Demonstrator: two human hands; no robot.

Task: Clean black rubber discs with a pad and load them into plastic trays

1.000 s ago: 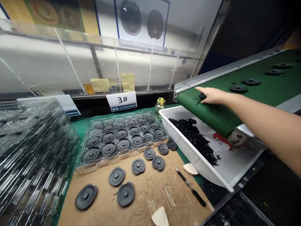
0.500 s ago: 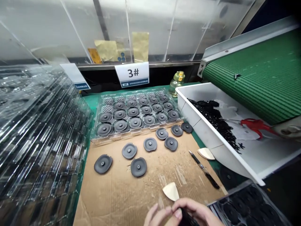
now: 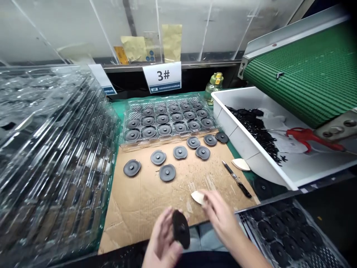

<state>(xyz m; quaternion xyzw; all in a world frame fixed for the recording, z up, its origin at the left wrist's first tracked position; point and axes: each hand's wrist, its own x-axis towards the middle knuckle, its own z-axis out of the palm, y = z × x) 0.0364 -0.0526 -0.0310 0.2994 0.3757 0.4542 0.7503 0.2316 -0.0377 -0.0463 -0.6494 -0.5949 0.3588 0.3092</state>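
Observation:
My left hand (image 3: 164, 240) is closed on a thin black disc (image 3: 181, 229), tilted nearly on edge near the front of the cardboard. My right hand (image 3: 219, 214) has its fingers over the right end of a cream wedge-shaped piece (image 3: 196, 197) on the cardboard, apparently gripping it; the fingertips are partly hidden. Several dark grey discs with small raised centres, such as the near grey disc (image 3: 167, 172), lie on the cardboard sheet (image 3: 136, 212). Behind them, a clear plastic tray (image 3: 135, 108) holds rows of similar discs.
Stacked clear trays (image 3: 64, 149) rise at left. A black-handled knife (image 3: 237, 179) and another cream wedge (image 3: 241, 164) lie at right. Beyond stand a white bin (image 3: 256, 156) with black scraps and red-handled cutters (image 3: 304, 137), a green conveyor (image 3: 309, 74) and a bottle (image 3: 214, 87).
My hands have separated. The left has raised the black disc into clear view, while the right has moved to the cream wedge. The whole view has shifted, showing more of the lower right tray.

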